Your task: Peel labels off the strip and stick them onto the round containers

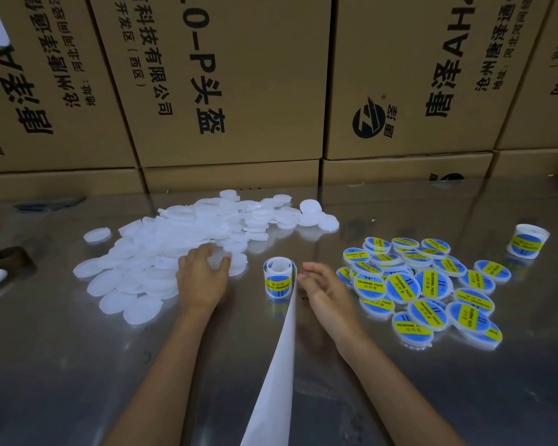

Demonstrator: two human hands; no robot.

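Left hand (pixel 202 278) fingers grasp a white container (pixel 221 262); right hand (pixel 324 292) released beside label roll (pixel 279 276).

Dim, cool indoor light, apparently from overhead. Steel table (pixel 400 397) is glossy: soft grey reflections of the cardboard boxes (pixel 239 91) along its far edge, pale sheen near its right edge. Shadows weak and diffuse, a faint 1 under each forearm. White unlabelled lids (pixel 161 259) blow out, edges merge in the pile. Wide-angle distortion: box seams lean outward toward both top corners. Overall soft, mild smear at the near corners; label text (pixel 369 284) legible only at centre-right.
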